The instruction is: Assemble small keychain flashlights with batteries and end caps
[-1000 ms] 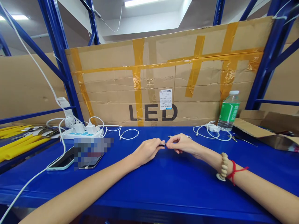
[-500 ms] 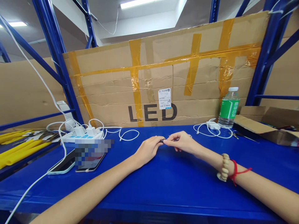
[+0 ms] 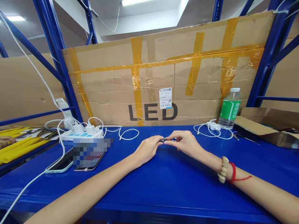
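Near the middle of the blue table (image 3: 163,183), my two hands meet at the fingertips. My left hand (image 3: 147,147) is closed, resting low on the table, with a small dark object (image 3: 162,140) showing at its fingertips. From the other side, my right hand (image 3: 184,143) pinches with thumb and forefinger at the right end of that object. Its kind is too small to make out, and the fingers hide most of it. A beaded bracelet (image 3: 223,170) and a red string (image 3: 233,175) circle my right wrist.
Left of my hands lie two phones (image 3: 61,162) and a white power strip (image 3: 81,135) with chargers. A white cable (image 3: 35,180) crosses the left front. At right stand a water bottle (image 3: 230,109), a coiled cable (image 3: 217,130) and an open cardboard box (image 3: 268,127). Cardboard (image 3: 112,93) walls the back.
My right hand's fingers have shifted slightly, thumb and forefinger now reaching straighter to the dark object. My left hand stays nearly still. Another person's hand has appeared at the far left by the yellow items.
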The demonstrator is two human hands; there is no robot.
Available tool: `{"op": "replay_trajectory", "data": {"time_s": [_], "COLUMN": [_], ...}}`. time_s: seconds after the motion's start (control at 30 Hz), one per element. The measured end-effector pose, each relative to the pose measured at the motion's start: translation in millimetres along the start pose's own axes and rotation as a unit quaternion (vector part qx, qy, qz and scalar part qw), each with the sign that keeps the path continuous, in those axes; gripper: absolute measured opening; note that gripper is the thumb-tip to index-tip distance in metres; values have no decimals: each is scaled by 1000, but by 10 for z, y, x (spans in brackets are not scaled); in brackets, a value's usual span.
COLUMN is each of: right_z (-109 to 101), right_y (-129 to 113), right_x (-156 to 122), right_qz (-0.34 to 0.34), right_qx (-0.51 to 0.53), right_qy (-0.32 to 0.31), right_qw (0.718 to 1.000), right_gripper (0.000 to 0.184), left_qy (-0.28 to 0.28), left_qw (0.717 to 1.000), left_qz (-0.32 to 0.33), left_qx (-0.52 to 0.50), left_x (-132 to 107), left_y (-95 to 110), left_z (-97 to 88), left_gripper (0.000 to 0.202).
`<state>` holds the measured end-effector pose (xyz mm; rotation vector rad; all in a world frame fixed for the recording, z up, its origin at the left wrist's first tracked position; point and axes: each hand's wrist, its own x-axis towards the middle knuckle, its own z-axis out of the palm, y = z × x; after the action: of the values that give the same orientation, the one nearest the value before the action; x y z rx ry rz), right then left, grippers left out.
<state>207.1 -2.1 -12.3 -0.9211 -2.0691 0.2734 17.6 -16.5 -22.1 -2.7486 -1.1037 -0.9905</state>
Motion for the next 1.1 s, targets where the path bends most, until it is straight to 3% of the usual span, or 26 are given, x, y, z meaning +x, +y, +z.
{"op": "replay_trajectory", "data": {"time_s": [0.17,0.37,0.53,0.7,0.9,1.1], "right_z": [11,-12,-44,-41,-23,-82], "right_y": [-68,-145,-167,-174,-186,-231], "right_x": [-18,-15,-15,-22,-9,10], "right_qz": [-20,-1,29,55,129,236], "right_qx": [52,110,152,129,136,176], "right_qy": [-17,-39,-79,-94,-127,-178], "right_qw": [998,993,985,986,974,939], "right_gripper": [33,36,34,28,30,37], "left_qy": [-27,-21,-7,20,34,35], "left_qw": [1000,1000,997,990,987,989], "left_qz": [9,19,64,118,131,132], "left_qx": [8,-5,29,70,82,57], "left_x": [-33,-70,-77,-80,-76,-65], "left_y": [40,60,42,8,-6,11], "left_z": [-30,-16,-1,20,25,16], "left_gripper": [16,7,10,19,25,21]}}
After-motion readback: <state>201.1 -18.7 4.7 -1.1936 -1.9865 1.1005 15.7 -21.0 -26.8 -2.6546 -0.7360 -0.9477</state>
